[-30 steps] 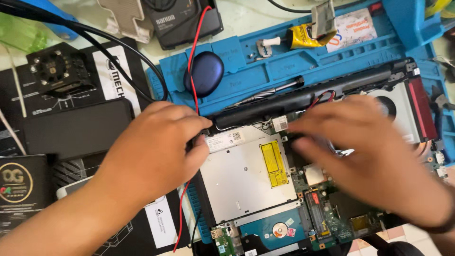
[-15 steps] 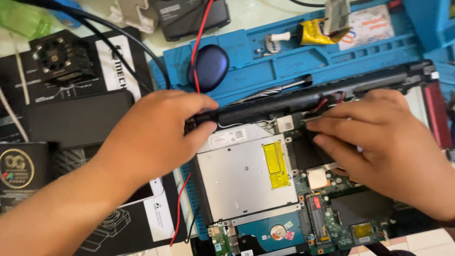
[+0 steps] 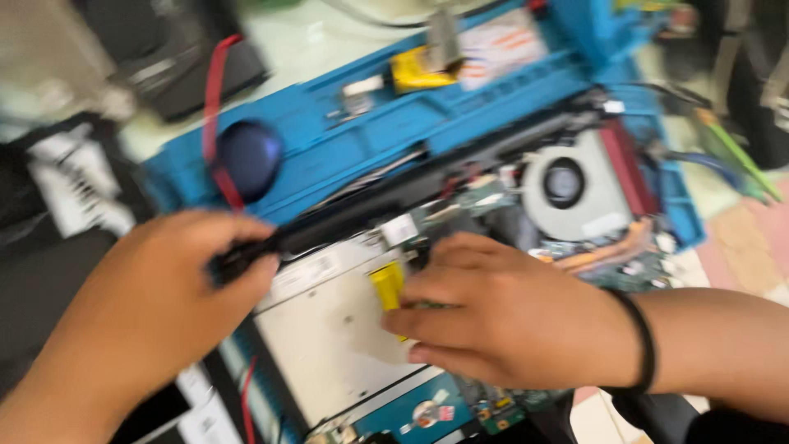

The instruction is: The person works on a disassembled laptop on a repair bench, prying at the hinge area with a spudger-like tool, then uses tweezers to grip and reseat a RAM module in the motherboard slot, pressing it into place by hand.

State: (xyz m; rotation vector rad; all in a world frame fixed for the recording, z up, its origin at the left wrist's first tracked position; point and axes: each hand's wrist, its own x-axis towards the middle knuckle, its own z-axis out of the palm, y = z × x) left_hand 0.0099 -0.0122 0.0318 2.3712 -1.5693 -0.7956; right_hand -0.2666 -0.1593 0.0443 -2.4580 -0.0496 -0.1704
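Fingers of left hand (image 3: 177,284) seemingly pinch black bar's (image 3: 345,220) end; right hand (image 3: 514,316) presses flat on silver drive (image 3: 329,329).

The left hand (image 3: 177,284) reaches in from 8 o'clock, its grip curled shut. The right hand (image 3: 514,316) comes from 3 o'clock, palm down, fingers (image 3: 427,325) pressed flat, wrist banded.

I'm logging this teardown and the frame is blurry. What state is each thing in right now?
Laptop: bottom cover off, insides exposed.
Long black battery bar: its left end gripped by the left hand.
Silver optical drive: seated in its bay, with the right hand resting on it.
Cooling fan: uncovered; spinning or not, cannot tell.
Blue work mat: lying under the laptop.
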